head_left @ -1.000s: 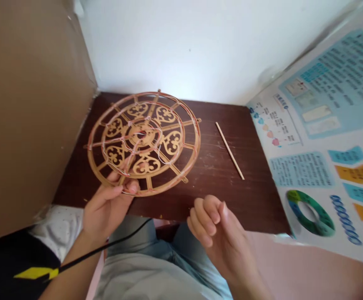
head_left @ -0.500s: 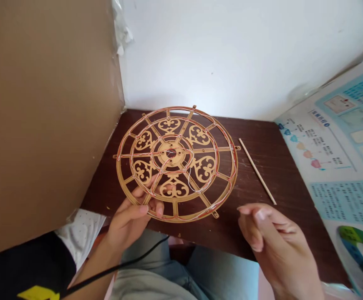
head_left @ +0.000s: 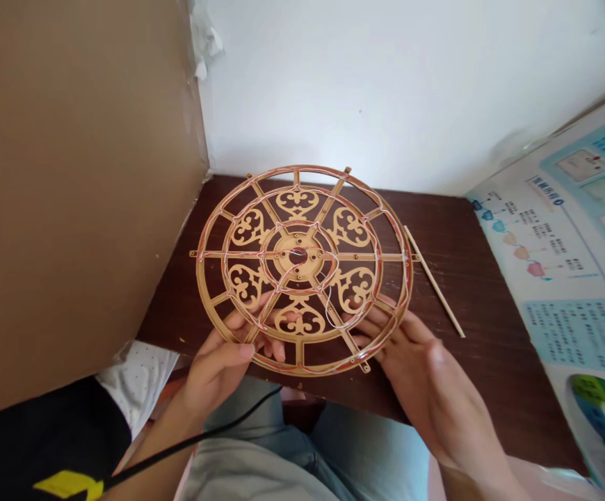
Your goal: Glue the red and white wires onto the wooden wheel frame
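Your left hand (head_left: 219, 369) and right hand (head_left: 417, 348) are both closed on the lower edge of the frame, gripping it from either side. The left fingers curl over the rim and reach into the openings, while the right fingers spread around the rim at the lower right. The round fretwork frame (head_left: 284, 254), probably thin gilded wood, sits tilted up in your grip, its far edge over the tabletop.

Much of the threading looks done: red and white thread (head_left: 380, 209) follows the outer ring and the inner ring, then crosses in to the hub. A slack white loop (head_left: 328, 313) hangs at the lower right of the hub. The scrolled panels are open, and the spoke tabs look bare. How much threading remains, or where the free end is, you cannot tell from this view.

Just past the rim on your right, a thin wooden stick (head_left: 432, 282) lies on the dark wooden tabletop (head_left: 469, 362). A cardboard sheet (head_left: 73, 174) stands close on your left, a white wall (head_left: 386, 83) rises behind, and a printed poster (head_left: 578, 299) lies to the right. A black cable (head_left: 219, 431) crosses your left forearm and lap.
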